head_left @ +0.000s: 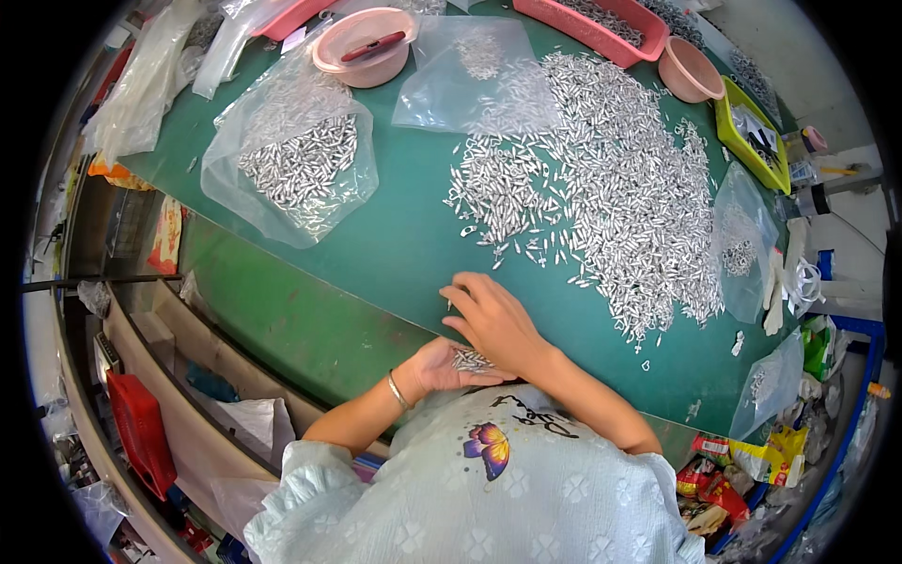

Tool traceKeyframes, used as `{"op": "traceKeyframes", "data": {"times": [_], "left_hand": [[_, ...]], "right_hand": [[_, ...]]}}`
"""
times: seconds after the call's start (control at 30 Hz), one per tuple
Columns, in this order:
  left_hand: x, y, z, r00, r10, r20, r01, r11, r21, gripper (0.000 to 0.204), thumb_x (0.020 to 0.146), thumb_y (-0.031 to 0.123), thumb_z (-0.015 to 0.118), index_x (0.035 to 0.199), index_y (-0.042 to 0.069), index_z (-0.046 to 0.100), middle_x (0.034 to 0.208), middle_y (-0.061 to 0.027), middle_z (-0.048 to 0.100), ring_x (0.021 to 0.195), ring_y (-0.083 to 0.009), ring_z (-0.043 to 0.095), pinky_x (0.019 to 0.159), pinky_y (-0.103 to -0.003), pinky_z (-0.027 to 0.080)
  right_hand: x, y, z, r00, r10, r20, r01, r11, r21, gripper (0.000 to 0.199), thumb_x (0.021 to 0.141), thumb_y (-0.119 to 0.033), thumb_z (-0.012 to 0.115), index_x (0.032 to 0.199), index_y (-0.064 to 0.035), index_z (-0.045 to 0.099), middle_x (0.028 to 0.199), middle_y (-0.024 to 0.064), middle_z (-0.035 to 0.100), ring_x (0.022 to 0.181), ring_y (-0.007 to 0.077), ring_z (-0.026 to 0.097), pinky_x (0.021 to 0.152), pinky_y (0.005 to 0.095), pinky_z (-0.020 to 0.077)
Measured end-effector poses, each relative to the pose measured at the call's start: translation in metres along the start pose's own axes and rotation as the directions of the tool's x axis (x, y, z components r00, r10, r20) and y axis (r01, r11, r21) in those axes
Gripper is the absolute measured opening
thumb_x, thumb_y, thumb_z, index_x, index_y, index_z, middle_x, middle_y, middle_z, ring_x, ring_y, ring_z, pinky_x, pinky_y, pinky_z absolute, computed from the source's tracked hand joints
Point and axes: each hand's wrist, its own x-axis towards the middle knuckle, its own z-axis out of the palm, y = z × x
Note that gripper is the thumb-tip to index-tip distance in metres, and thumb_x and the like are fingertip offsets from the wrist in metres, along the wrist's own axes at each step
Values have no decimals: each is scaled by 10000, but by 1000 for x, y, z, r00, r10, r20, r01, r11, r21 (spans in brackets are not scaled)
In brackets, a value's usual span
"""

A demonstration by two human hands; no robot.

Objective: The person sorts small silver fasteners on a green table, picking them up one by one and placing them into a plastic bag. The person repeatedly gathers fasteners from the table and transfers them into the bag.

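Note:
My left hand (pixel 440 367), with a bangle at its wrist, is cupped palm up at the table's near edge. In its palm lies a handful of small silver metal pieces (pixel 473 361), partly hidden by the other hand. Just above it is my right hand (pixel 498 324), its thumb and forefinger pinched on what looks like one small metal piece (pixel 449 304). Beyond both hands, a broad heap of the same slim silver pieces (pixel 620 179) spreads over the green tabletop (pixel 404 254). A smaller cluster (pixel 498 193) lies at the heap's left side.
A clear plastic bag (pixel 216 193) with silver pieces lies at left; another bag (pixel 423 103) lies farther back. Behind stand a pink bowl (pixel 362 70) with a red-handled tool, a pink tray (pixel 648 42), a small pink bowl (pixel 691 70) and a yellow-green basket (pixel 728 132).

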Motion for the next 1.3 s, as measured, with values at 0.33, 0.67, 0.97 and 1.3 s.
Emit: {"op": "traceKeyframes", "data": {"times": [0.33,0.67,0.97,1.3], "left_hand": [[2,-7,-12,994,61,86,-38,968,-248,484,1036,269,357,1317,-112,458,1277,-313,545,1163,-391,587,1002,-492,503],[21,-20,-17,964,147,-224,-113,981,154,282,974,187,561,1139,-41,572,993,-174,650,791,-192,642,706,-308,573],[21,-19,-10,976,123,-178,-99,985,141,323,991,228,527,1170,-37,579,984,-182,670,840,-235,676,746,-331,589],[22,-22,13,957,149,-250,-52,933,357,443,1016,295,464,1258,-64,557,1144,-233,663,1025,-288,678,932,-393,556]], "right_hand": [[-51,4,-24,990,-56,127,54,998,18,227,789,-99,696,992,-34,618,1032,121,563,956,309,518,831,396,418],[-38,40,-60,901,354,-252,-434,714,-550,607,845,-299,712,1347,-30,503,1461,243,355,1338,455,331,1087,557,271],[-72,1,-55,925,381,-8,-348,835,-426,619,840,-232,710,1381,-41,477,1509,170,336,1411,388,287,1142,575,198],[-86,-2,-60,854,364,-371,-448,878,-170,326,780,-86,737,1096,-46,669,1162,99,599,1071,313,543,952,432,392]]}}
